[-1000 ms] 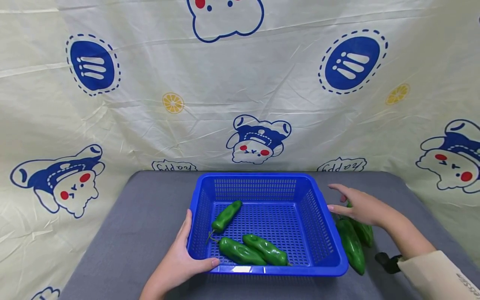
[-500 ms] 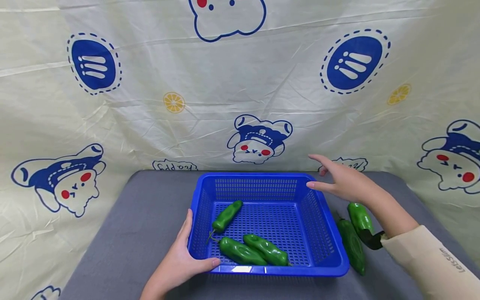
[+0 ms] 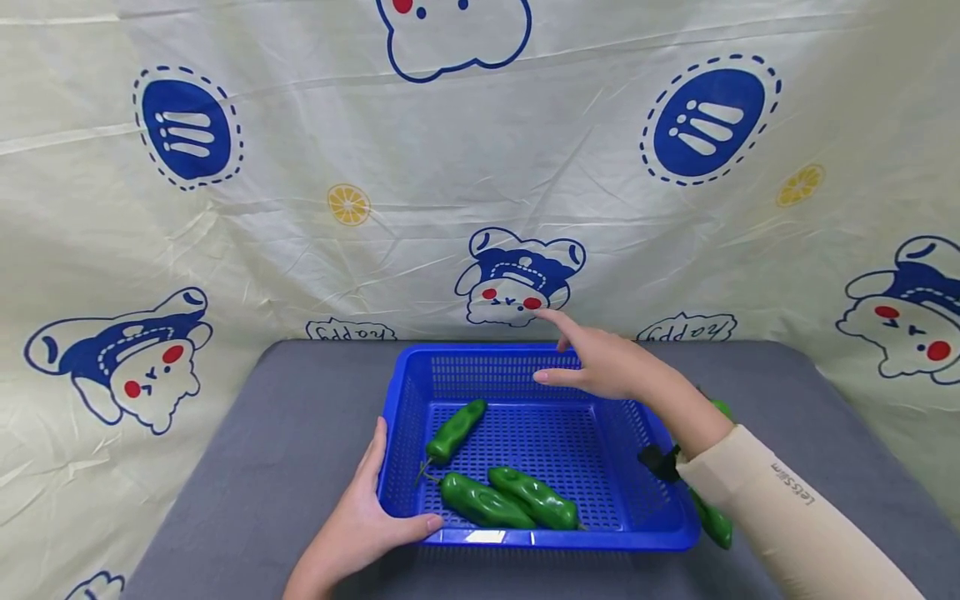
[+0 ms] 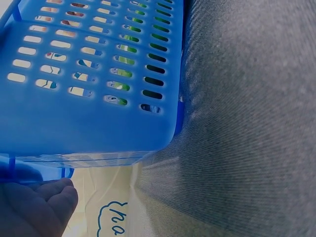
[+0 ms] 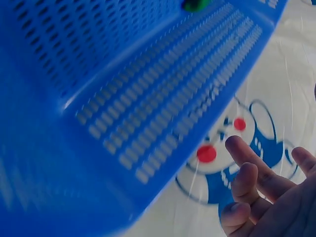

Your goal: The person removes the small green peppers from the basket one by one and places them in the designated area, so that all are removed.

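Green peppers (image 3: 529,496): three in one basket (image 3: 540,539); left fingers (image 3: 372,454) straight against it; right fingers (image 3: 559,322) spread above

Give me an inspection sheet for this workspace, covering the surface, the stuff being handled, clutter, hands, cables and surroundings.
Surface: grey table, cloth-like texture.
Job's things: blue basket standing on the table; inside, one green pepper toward the left and two more peppers near the front; outside on the right, green peppers partly hidden by the right arm.
Clutter: nothing seen.
Hands: left hand holds the basket's near left corner, thumb on the rim; right hand is over the basket's far side, holding nothing.
Cables: nothing seen.
Surroundings: pale sheet behind, creased, with cartoon prints.
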Demonstrator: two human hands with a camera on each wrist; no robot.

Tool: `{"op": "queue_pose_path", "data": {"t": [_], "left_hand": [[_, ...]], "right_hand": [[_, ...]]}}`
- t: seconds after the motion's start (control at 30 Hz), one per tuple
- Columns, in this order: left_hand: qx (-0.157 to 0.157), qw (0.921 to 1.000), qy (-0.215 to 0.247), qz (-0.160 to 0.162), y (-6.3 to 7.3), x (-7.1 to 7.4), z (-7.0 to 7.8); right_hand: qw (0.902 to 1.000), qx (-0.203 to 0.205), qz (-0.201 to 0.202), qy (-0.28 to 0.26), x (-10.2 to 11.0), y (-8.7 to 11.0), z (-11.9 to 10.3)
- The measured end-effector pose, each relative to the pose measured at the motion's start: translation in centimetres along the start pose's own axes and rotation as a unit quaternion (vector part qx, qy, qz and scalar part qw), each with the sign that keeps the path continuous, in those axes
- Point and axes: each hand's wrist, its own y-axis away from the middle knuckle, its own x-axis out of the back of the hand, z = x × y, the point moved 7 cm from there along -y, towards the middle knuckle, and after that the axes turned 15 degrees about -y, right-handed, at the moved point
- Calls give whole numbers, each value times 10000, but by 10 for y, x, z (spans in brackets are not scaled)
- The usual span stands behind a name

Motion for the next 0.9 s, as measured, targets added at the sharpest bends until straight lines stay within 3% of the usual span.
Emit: {"op": "queue_pose_path", "data": {"t": [0.43, 0.9], "left_hand": [[9, 9996, 262, -92, -1, -1, -1], [-165, 9998, 115, -12, -1, 0, -1]], "right_hand": [[9923, 55, -687, -1027, -59, -36, -32], [9884, 223, -1381, -593, -125, -64, -51]]}}
